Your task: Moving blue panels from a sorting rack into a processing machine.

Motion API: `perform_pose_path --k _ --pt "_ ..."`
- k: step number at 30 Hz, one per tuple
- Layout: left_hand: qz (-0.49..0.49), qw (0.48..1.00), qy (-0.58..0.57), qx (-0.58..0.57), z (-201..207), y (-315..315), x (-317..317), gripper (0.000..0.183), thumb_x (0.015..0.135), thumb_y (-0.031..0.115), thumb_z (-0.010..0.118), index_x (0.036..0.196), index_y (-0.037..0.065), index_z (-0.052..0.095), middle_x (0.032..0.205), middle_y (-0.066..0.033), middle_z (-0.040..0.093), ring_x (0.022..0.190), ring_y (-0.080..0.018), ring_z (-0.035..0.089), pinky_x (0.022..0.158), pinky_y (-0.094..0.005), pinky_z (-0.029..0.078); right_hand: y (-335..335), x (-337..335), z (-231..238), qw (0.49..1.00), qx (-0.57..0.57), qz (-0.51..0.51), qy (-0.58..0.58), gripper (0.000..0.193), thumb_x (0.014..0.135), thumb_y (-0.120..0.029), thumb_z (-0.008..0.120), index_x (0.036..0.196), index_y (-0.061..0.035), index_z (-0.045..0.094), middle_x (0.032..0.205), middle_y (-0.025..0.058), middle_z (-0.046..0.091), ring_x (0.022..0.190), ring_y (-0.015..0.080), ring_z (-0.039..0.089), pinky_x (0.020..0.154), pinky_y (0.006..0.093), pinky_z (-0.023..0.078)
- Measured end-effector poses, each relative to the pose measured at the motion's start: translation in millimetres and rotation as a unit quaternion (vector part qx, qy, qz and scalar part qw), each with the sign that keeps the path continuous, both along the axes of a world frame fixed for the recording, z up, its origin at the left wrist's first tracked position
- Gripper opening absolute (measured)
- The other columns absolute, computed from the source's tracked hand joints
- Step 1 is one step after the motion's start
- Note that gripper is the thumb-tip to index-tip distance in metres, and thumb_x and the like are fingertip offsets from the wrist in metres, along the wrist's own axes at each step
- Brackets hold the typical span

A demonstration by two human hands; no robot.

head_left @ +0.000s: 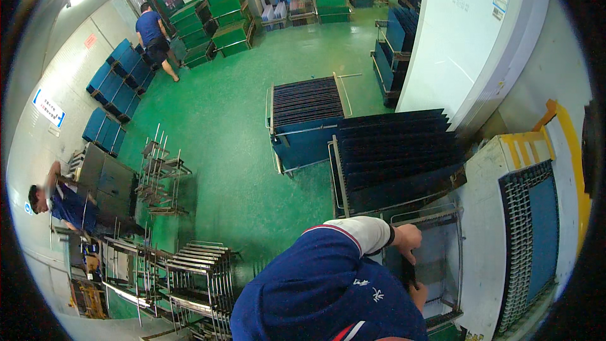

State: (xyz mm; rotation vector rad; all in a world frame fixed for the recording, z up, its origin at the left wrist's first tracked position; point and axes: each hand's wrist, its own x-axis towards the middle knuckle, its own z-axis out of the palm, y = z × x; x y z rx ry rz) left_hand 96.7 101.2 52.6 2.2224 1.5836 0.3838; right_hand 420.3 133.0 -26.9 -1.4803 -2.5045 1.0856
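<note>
My left hand (408,240), below a white sleeve with a dark cuff, is bent over the upper end of a thin dark panel (409,270). My right hand (418,295) grips the panel's lower end, its fingers partly hidden by my body. Most of the panel is hidden behind my blue shirt. Both hands are at the near side of a metal-framed rack (459,259) with a grey inner surface. Just beyond my left arm stands a rack of upright dark panels (398,158).
Another rack of blue-black panels (306,142) stands behind. On the right is a machine with a roller conveyor (521,233). A white cabinet (448,38) rises beyond. Metal racks (199,265) and a co-worker (72,205) are at left; another person (151,31) stands near green crates (227,16).
</note>
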Motion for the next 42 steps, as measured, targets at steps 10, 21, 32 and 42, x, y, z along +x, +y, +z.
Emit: perform_pose_path --k 10,21,32,42 --pt "-0.015 1.0 0.008 -0.005 -2.9 4.4 1.8 0.068 0.076 0.072 0.067 0.08 0.005 0.078 0.084 -0.0171 0.072 0.089 -0.039 0.067 0.079 -0.0474 0.053 -2.2 -2.3 6.5 0.999 -0.022 -0.015 0.032 0.031 0.081 -0.025 0.075 0.086 0.0048 0.069 0.076 0.0179 0.069 0.069 0.0312 0.066 0.065 0.0424 0.048" --pt "-0.012 0.999 0.004 -0.04 18.2 1.2 1.1 0.068 0.078 0.071 0.066 0.084 0.005 0.078 0.09 -0.0165 0.072 0.094 -0.0373 0.066 0.084 -0.0465 0.053 12.7 13.7 -24.5 0.999 -0.039 -0.01 -0.006 0.025 0.076 -0.018 0.074 0.084 0.0043 0.067 0.075 0.018 0.068 0.067 0.03 0.064 0.063 0.0414 0.048" --pt "-0.03 0.999 0.024 0.031 9.5 1.3 0.8 0.066 0.076 0.072 0.066 0.082 0.007 0.077 0.088 -0.0143 0.071 0.093 -0.0342 0.064 0.083 -0.0446 0.049 11.5 11.2 -21.6 1.0 0.0 -0.003 0.015 0.03 0.078 -0.02 0.073 0.092 0.007 0.069 0.081 0.0214 0.07 0.074 0.0297 0.067 0.069 0.0428 0.049" --pt "-0.084 0.976 -0.073 0.187 14.1 -11.0 -17.1 0.037 0.079 0.045 0.074 0.086 0.009 0.069 0.09 -0.0104 0.063 0.091 -0.0334 0.058 0.084 -0.0474 0.046 -3.8 -36.1 63.0 0.999 -0.038 -0.001 -0.032 0.036 0.084 -0.036 0.071 0.099 -0.0031 0.072 0.094 0.0223 0.071 0.088 0.0417 0.067 0.076 0.046 0.051"
